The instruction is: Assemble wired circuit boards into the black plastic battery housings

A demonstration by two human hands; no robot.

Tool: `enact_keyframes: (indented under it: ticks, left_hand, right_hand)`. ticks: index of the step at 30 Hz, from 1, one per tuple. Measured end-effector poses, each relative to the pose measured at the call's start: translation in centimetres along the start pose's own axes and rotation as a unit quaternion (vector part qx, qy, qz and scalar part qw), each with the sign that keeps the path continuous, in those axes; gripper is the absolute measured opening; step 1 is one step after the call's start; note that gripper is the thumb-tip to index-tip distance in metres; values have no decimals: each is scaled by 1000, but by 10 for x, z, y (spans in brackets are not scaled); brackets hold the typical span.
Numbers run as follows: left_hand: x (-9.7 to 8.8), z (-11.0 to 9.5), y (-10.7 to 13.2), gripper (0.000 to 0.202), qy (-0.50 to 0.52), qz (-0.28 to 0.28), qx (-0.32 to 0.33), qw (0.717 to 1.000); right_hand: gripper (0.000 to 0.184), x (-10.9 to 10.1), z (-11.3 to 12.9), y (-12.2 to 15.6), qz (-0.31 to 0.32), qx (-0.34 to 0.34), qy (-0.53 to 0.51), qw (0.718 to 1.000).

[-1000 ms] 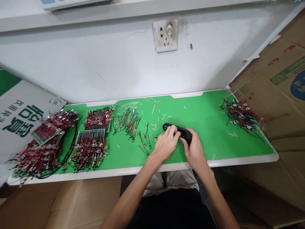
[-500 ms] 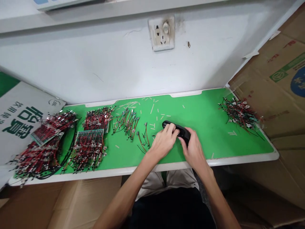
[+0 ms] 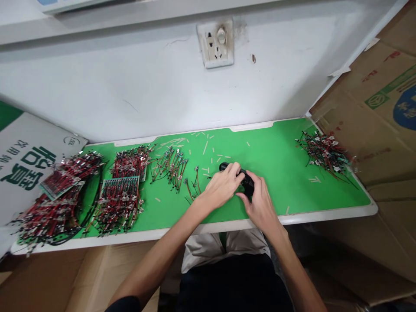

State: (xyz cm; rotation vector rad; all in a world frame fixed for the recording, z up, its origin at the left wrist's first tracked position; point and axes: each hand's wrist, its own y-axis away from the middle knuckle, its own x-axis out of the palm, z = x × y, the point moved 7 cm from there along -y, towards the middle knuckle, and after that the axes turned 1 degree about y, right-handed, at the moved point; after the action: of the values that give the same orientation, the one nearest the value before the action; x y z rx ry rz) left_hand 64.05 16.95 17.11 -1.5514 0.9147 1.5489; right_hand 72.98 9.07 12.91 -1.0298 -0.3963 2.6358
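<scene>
A black, curved plastic part [image 3: 248, 187] is between my hands, just above the green mat; its exact kind is not clear. My left hand [image 3: 222, 186] has its fingers bent over the top and near side of the part, and they hide some of it. From the right, my right hand [image 3: 261, 201] grips the other end with its fingers curled over the far edge and its thumb underneath. Left of my left hand lie a few loose wired boards [image 3: 191, 186], and a larger spread of them [image 3: 173, 167] is farther out.
Bundles of red and black wires on boards [image 3: 120, 201] pile up at the left. Another wire heap [image 3: 325, 151] is at the right end. Small pale strips [image 3: 206, 147] dot the green mat [image 3: 276, 151]. Cardboard [image 3: 367, 117] borders the right; a wall socket [image 3: 216, 43] is behind.
The black part has tilted and now shows less of its right end. My right thumb has moved down and left. The whole view has shifted slightly.
</scene>
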Motion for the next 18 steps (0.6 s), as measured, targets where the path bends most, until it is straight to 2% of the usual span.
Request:
enact_keyframes:
  ticks: [10,18]
  left_hand:
    - [16,9,9,22,75,-56,-20,995]
    - [8,2,4,26,52,-41,12,998]
  right_hand:
    - [60,0,0,0,4,-6,2,1000]
    - [58,1,-1,0,0,2,6,1000]
